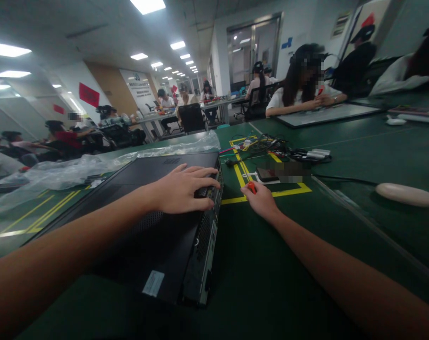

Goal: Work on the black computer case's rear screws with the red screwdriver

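Note:
A black desktop computer case [129, 245] lies on its side on the green table, its ported back panel [203, 236] facing right. Flat on top of the case rests my left hand [186, 189], fingers spread, with the fingertips reaching the back panel's edge. My right hand [262, 200] is closed around the red handle of a screwdriver [251, 187], to the right of the case and apart from it. Most of the handle is hidden in my fingers. Just beyond that hand lies a dark phone-like object [267, 174], partly blurred out.
Tangled cables [271, 144] lie beyond my right hand, within yellow tape [288, 191]. A pale computer mouse [405, 194] is at the right. Clear plastic wrap [129, 156] lies behind the case. Across the table a person [306, 85] works over a flat panel [327, 114].

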`<state>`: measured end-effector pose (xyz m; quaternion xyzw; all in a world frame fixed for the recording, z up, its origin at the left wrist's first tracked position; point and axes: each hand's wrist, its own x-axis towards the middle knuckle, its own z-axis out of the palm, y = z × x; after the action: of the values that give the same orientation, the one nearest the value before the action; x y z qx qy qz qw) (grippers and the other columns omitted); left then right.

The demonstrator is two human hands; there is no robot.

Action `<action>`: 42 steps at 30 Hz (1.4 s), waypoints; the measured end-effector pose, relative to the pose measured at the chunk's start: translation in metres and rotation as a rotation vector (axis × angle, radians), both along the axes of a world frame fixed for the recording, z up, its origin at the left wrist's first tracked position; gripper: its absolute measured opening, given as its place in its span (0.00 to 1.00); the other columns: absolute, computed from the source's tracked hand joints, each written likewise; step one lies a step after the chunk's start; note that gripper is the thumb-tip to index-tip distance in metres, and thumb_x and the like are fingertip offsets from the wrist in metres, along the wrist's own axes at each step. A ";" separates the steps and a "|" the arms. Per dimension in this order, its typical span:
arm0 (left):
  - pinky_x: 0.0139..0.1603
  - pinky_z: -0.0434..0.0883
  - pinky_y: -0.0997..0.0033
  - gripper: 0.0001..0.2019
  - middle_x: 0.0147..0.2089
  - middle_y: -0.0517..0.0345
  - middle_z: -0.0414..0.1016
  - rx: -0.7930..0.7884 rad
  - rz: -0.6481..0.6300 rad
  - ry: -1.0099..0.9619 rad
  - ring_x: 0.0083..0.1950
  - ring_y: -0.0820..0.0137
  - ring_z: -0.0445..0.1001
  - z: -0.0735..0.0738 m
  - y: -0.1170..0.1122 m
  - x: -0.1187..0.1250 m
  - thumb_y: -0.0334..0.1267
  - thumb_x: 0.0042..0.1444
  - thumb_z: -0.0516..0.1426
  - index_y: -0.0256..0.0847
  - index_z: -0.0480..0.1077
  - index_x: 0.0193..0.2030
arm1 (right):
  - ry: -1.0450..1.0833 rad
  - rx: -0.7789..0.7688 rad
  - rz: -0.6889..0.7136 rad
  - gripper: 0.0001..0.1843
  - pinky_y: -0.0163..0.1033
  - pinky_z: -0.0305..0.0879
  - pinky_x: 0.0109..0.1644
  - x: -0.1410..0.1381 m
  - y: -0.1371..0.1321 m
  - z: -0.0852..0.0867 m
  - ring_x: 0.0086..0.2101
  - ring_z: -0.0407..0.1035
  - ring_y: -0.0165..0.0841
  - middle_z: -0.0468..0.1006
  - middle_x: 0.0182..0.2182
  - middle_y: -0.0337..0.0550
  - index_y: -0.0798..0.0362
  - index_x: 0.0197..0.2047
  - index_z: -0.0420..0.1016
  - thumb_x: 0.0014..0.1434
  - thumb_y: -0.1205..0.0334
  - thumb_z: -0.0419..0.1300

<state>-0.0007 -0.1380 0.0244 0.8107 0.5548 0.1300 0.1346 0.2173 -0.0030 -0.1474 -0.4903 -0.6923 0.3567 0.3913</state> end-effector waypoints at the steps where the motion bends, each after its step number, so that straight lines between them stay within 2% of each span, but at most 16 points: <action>1: 0.78 0.46 0.32 0.18 0.74 0.52 0.71 -0.005 0.004 -0.008 0.75 0.38 0.63 0.000 0.000 0.001 0.49 0.53 0.68 0.52 0.82 0.51 | 0.006 -0.004 -0.001 0.09 0.40 0.61 0.39 0.000 0.000 0.000 0.33 0.72 0.38 0.78 0.29 0.40 0.50 0.33 0.75 0.62 0.54 0.62; 5: 0.77 0.51 0.38 0.19 0.67 0.50 0.78 0.005 0.023 -0.154 0.70 0.39 0.68 0.004 0.009 0.002 0.47 0.47 0.71 0.49 0.83 0.47 | 0.034 -0.011 0.003 0.09 0.40 0.62 0.41 -0.001 -0.002 0.002 0.34 0.72 0.38 0.78 0.30 0.40 0.50 0.33 0.75 0.61 0.55 0.63; 7: 0.75 0.55 0.39 0.19 0.59 0.48 0.81 0.027 0.042 -0.223 0.65 0.40 0.72 0.007 0.024 -0.002 0.48 0.47 0.71 0.46 0.83 0.46 | 0.046 -0.013 0.013 0.08 0.40 0.62 0.42 -0.001 -0.004 0.003 0.35 0.72 0.38 0.79 0.31 0.39 0.50 0.34 0.76 0.59 0.55 0.64; 9: 0.74 0.57 0.39 0.20 0.54 0.45 0.82 0.104 0.112 -0.246 0.62 0.41 0.73 0.010 0.047 -0.007 0.49 0.48 0.69 0.43 0.83 0.46 | 0.056 -0.018 0.025 0.09 0.40 0.61 0.41 -0.001 -0.005 0.003 0.33 0.71 0.37 0.78 0.30 0.38 0.50 0.35 0.76 0.58 0.54 0.66; 11: 0.73 0.58 0.40 0.24 0.57 0.41 0.81 0.146 0.144 -0.175 0.63 0.40 0.72 0.010 0.076 -0.011 0.52 0.51 0.67 0.40 0.82 0.50 | 0.067 -0.024 0.035 0.10 0.40 0.61 0.40 -0.001 -0.006 0.002 0.32 0.69 0.36 0.76 0.29 0.37 0.50 0.36 0.76 0.57 0.52 0.67; 14: 0.72 0.58 0.39 0.32 0.63 0.35 0.78 0.173 0.203 0.044 0.67 0.39 0.70 0.003 0.117 -0.010 0.59 0.56 0.62 0.37 0.78 0.59 | 0.086 -0.027 0.048 0.13 0.40 0.59 0.38 0.001 -0.008 0.001 0.30 0.66 0.35 0.73 0.27 0.35 0.49 0.35 0.74 0.56 0.50 0.67; 17: 0.70 0.62 0.41 0.39 0.66 0.35 0.75 0.089 0.265 0.237 0.66 0.41 0.71 -0.009 0.138 0.001 0.65 0.59 0.56 0.38 0.73 0.67 | 0.110 -0.029 0.072 0.15 0.40 0.58 0.38 0.001 -0.010 0.001 0.30 0.65 0.34 0.71 0.27 0.34 0.49 0.33 0.71 0.56 0.48 0.67; 19: 0.69 0.64 0.46 0.38 0.67 0.40 0.75 0.049 0.264 0.306 0.67 0.45 0.71 -0.017 0.141 0.008 0.66 0.60 0.52 0.42 0.73 0.68 | 0.128 -0.033 0.089 0.16 0.40 0.58 0.38 0.001 -0.012 0.002 0.30 0.63 0.34 0.69 0.27 0.33 0.48 0.31 0.68 0.56 0.47 0.67; 21: 0.69 0.65 0.49 0.35 0.66 0.44 0.76 0.064 0.273 0.321 0.68 0.48 0.70 -0.023 0.141 0.011 0.64 0.60 0.50 0.45 0.75 0.65 | 0.141 -0.048 0.101 0.17 0.40 0.58 0.38 0.001 -0.014 0.003 0.30 0.62 0.33 0.67 0.26 0.32 0.48 0.30 0.65 0.56 0.48 0.66; 25: 0.67 0.67 0.50 0.30 0.63 0.43 0.78 0.097 0.301 0.271 0.66 0.49 0.72 -0.027 0.138 0.008 0.58 0.60 0.52 0.44 0.77 0.61 | 0.163 -0.115 0.160 0.16 0.40 0.57 0.36 0.009 -0.029 0.005 0.29 0.61 0.33 0.66 0.25 0.33 0.48 0.31 0.64 0.59 0.47 0.64; 29: 0.66 0.68 0.50 0.28 0.62 0.45 0.79 0.128 0.303 0.251 0.64 0.50 0.73 -0.026 0.138 0.008 0.53 0.59 0.53 0.44 0.77 0.61 | 0.195 -0.189 0.329 0.13 0.39 0.60 0.33 0.029 -0.061 0.008 0.28 0.62 0.32 0.68 0.28 0.34 0.49 0.36 0.67 0.63 0.48 0.59; 32: 0.63 0.70 0.52 0.26 0.59 0.46 0.81 0.141 0.307 0.242 0.61 0.52 0.75 -0.026 0.137 0.010 0.51 0.59 0.54 0.43 0.79 0.58 | 0.226 -0.207 0.439 0.11 0.38 0.62 0.33 0.040 -0.083 0.011 0.28 0.62 0.32 0.68 0.28 0.35 0.48 0.36 0.65 0.65 0.51 0.54; 37: 0.63 0.71 0.55 0.23 0.58 0.47 0.82 0.159 0.317 0.216 0.59 0.55 0.76 -0.026 0.133 0.011 0.48 0.60 0.53 0.42 0.81 0.54 | 0.226 -0.110 0.614 0.09 0.38 0.59 0.32 0.046 -0.097 0.014 0.27 0.61 0.31 0.68 0.28 0.35 0.49 0.38 0.65 0.70 0.56 0.50; 42: 0.62 0.72 0.54 0.22 0.56 0.45 0.83 0.156 0.304 0.187 0.58 0.55 0.78 -0.026 0.131 0.011 0.45 0.60 0.52 0.40 0.82 0.51 | 0.129 -0.009 0.659 0.10 0.38 0.57 0.33 0.046 -0.095 0.015 0.27 0.62 0.30 0.68 0.28 0.34 0.51 0.39 0.70 0.72 0.57 0.54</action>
<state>0.0101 -0.0068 -0.0016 0.7340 0.6692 0.1154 -0.0020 0.2635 -0.0979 -0.1325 -0.2183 -0.7857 0.4974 0.2960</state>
